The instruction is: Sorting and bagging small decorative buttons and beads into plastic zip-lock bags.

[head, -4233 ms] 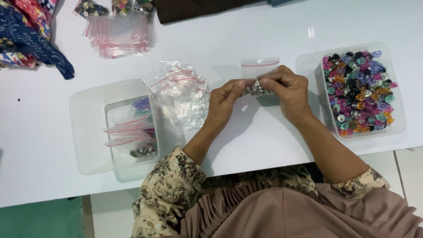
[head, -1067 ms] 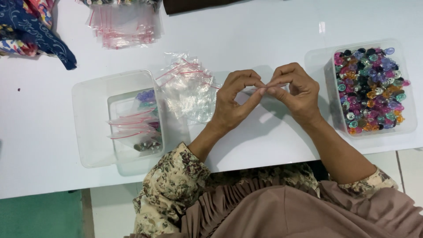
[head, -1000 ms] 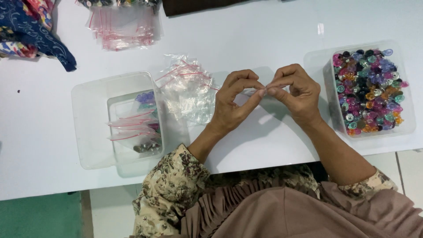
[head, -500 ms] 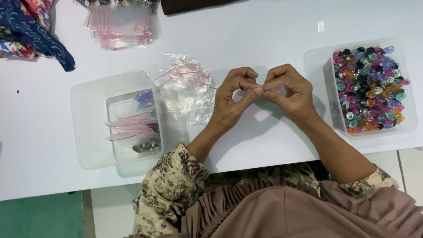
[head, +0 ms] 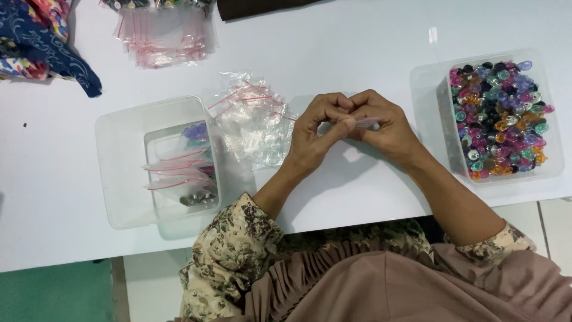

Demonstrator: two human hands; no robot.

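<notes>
Both my hands meet above the white table (head: 357,48), pinching a small clear zip bag (head: 364,122) with a red strip. My left hand (head: 316,134) grips its left end with thumb and fingertips; my right hand (head: 384,128) holds the right end. Most of the bag is hidden behind my fingers, so its contents cannot be seen. A loose heap of empty clear zip bags (head: 253,116) lies just left of my left hand.
A clear box of colourful beads (head: 500,119) stands at the right. A clear tub (head: 119,173) at the left holds several filled zip bags (head: 182,170). A stack of zip bags (head: 164,36) lies at the back, patterned cloth (head: 36,42) at the far left.
My hands have drawn closer together and the small bag, earlier held up flat between them, is now nearly hidden by my fingers. The view has shifted slightly.
</notes>
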